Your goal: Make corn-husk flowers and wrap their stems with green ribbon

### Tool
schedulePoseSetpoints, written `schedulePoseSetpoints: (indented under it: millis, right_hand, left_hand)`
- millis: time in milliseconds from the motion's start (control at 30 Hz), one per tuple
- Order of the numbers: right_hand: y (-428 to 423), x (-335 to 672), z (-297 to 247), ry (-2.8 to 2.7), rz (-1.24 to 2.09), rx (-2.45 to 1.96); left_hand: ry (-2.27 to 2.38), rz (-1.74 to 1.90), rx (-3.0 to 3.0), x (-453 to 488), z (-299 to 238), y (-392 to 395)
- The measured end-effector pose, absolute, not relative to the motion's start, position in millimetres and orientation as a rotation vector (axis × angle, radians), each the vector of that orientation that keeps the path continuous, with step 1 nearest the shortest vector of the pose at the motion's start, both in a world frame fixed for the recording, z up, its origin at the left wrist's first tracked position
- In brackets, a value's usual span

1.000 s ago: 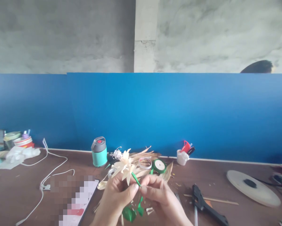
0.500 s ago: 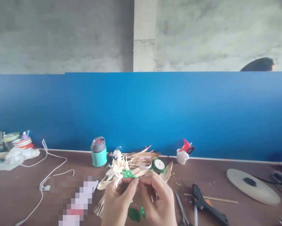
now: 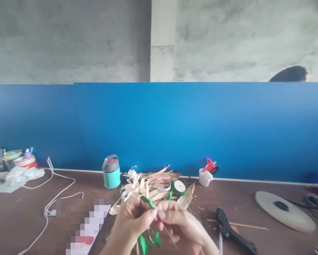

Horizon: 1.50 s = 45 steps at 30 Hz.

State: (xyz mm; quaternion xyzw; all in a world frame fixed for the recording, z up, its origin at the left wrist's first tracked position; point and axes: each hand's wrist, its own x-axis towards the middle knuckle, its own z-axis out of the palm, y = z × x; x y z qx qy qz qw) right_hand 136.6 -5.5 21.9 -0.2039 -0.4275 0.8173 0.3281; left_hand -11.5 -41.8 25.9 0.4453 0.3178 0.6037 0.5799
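A cream-petalled handmade flower (image 3: 137, 186) leans away from me, its stem wrapped in green ribbon (image 3: 147, 202). My left hand (image 3: 132, 216) is closed around that green stem, thumb and fingertips pinching it. My right hand (image 3: 176, 219) meets it there, thumb against fingers at the stem's lower end. From this pinch a thin bare wire (image 3: 170, 236) slants down to the right. A loose length of green ribbon (image 3: 145, 244) hangs below my hands. Behind them lie dried husk strips (image 3: 161, 175), a green ribbon spool (image 3: 179, 187) and a pale tape ring (image 3: 163, 184).
A turquoise flask (image 3: 112, 177) stands behind my left hand. On the right are a black glue gun (image 3: 234, 233), a thin stick (image 3: 250, 225), a white cup of tools (image 3: 205, 177) and a pale round disc (image 3: 283, 211). White cable (image 3: 60, 193) lies left. A blue partition (image 3: 159, 124) bounds the table.
My hands have shifted down the stem, and the flower has sunk lower behind my left hand. More green wrapping and a bare wire show now. My right forearm has swung over the scissors.
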Motion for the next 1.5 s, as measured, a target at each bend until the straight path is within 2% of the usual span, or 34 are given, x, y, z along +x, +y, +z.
schedulePoseSetpoints:
  millis: [267, 600, 833, 1133, 1500]
  right_hand:
    - [-3, 129, 14, -1.007, 2.380, -0.348]
    - [-18, 126, 23, -0.999, 2.016, -0.414]
    - [-19, 121, 20, -0.980, 2.092, -0.278]
    - [-14, 125, 21, -0.994, 2.093, -0.331]
    - [-14, 125, 21, -0.948, 2.200, -0.263]
  left_hand:
    - [0.656, 1.243, 1.111, -20, 29, -44]
    - [0.747, 1.359, 0.930, -13, 38, -43]
    - [0.677, 1.308, 0.987, -13, 38, -44]
    - [0.752, 1.398, 0.983, -16, 35, -41]
    - [0.795, 1.338, 0.906, -19, 31, -40]
